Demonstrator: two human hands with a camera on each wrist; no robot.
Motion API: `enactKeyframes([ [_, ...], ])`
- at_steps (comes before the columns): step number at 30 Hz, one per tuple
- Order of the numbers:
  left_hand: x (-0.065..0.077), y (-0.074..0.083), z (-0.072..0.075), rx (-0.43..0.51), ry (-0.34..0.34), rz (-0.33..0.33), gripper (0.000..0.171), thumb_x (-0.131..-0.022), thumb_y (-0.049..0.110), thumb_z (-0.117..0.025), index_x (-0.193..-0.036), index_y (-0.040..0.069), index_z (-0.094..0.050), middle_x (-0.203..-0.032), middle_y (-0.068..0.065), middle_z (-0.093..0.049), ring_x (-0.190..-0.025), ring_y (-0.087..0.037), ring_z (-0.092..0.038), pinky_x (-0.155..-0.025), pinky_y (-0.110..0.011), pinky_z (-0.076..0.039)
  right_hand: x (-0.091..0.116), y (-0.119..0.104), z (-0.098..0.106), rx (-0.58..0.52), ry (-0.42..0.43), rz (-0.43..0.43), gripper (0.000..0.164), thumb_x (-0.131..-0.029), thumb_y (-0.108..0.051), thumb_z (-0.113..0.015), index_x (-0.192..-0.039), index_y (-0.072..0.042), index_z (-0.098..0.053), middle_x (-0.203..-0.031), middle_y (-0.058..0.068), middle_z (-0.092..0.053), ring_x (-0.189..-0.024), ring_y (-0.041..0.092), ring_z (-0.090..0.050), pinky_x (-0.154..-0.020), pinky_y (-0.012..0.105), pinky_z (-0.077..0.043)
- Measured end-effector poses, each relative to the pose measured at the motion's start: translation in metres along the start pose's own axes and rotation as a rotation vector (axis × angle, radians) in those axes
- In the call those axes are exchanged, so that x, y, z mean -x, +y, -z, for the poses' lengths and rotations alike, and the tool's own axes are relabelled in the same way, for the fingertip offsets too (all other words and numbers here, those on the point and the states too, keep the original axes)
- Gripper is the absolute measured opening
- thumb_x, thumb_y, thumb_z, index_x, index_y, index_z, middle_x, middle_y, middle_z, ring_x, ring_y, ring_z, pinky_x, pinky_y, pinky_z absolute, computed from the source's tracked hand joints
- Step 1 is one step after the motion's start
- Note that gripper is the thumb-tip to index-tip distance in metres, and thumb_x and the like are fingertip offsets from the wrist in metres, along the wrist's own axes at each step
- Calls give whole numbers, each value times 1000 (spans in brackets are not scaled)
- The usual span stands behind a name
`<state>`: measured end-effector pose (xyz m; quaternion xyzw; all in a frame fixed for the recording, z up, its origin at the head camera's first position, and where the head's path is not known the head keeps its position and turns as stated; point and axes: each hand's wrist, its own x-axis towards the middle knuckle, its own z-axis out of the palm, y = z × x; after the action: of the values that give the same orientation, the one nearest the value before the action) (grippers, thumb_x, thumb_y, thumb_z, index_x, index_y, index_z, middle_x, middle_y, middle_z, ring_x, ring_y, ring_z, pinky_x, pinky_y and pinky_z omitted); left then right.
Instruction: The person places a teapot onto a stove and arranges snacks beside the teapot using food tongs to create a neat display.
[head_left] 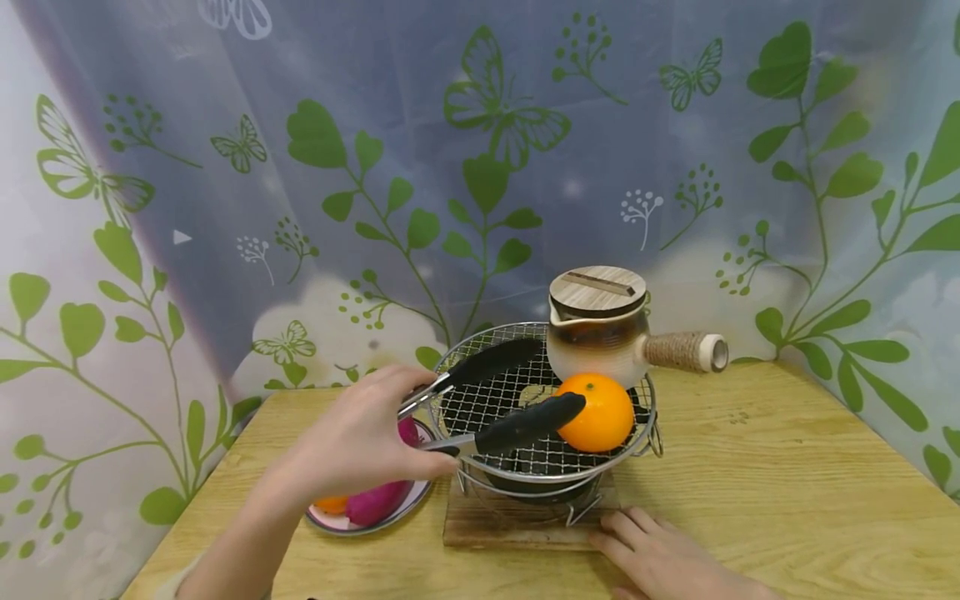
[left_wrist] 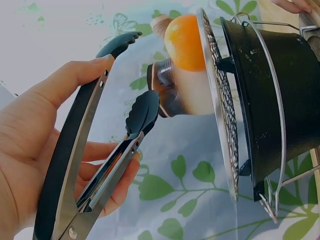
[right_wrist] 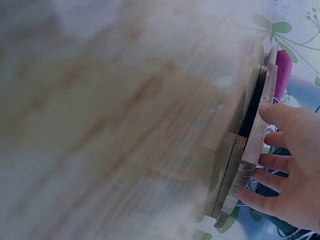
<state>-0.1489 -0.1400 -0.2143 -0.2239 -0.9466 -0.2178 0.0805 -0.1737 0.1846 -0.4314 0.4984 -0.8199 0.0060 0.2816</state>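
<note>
My left hand (head_left: 367, 425) holds black-tipped metal tongs (left_wrist: 95, 145), with the thumb on one arm and the fingers round the other. The tongs' arms are spread apart over the round wire grill (head_left: 551, 462). An orange (head_left: 600, 414) rests on the mesh at the grill's near right. One tong tip overlaps the orange in the head view, while the left wrist view shows both tips short of it with nothing between them. My right hand (head_left: 667, 554) touches the near right corner of the wooden board (head_left: 517, 531) under the stove, its fingers (right_wrist: 272, 162) extended along the edge.
A side-handled pot (head_left: 592, 346) with a wooden lid stands at the grill's back right, its rope-wrapped handle (head_left: 678, 352) pointing right. Below the mesh is a black stove (left_wrist: 280, 95). A plate (head_left: 367, 527) with a magenta fruit (head_left: 380, 502) and an orange-coloured one sits at left.
</note>
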Motion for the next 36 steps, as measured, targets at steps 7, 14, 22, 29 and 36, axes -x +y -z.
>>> enactKeyframes([
  [7,6,-8,5,-20,33,17,81,-64,45,-80,-128,6,-50,-128,-6,-52,-117,-29,-47,-94,-50,-40,1,-1,-2,-3,8,8,51,-73,-40,-72,-114,-12,-57,-106,4,-50,-88,19,-47,-63,28,-46],
  [14,10,-14,10,-63,68,31,85,-64,45,-80,-131,4,-48,-131,-11,-49,-119,-33,-45,-93,-53,-39,1,-2,-3,6,33,8,54,-70,-41,-72,-113,-12,-58,-106,4,-51,-89,18,-47,-66,29,-47],
  [22,14,-22,14,-87,96,65,87,-64,47,-79,-133,4,-47,-130,-15,-49,-117,-34,-43,-91,-55,-39,1,-3,-2,14,27,-2,55,-67,-40,-74,-112,-12,-58,-105,4,-51,-89,18,-47,-67,30,-48],
  [29,15,-33,18,-116,105,103,85,-65,45,-79,-133,5,-47,-129,-15,-49,-116,-35,-43,-90,-56,-40,1,-1,-2,28,15,5,56,-66,-39,-73,-112,-11,-58,-105,6,-52,-89,20,-47,-67,31,-48],
  [36,18,-50,18,-118,99,138,86,-67,46,-77,-132,0,-45,-130,-20,-48,-116,-41,-41,-91,-59,-37,1,-1,0,26,2,1,58,-64,-39,-76,-113,-11,-58,-106,6,-52,-90,20,-47,-69,32,-48],
])
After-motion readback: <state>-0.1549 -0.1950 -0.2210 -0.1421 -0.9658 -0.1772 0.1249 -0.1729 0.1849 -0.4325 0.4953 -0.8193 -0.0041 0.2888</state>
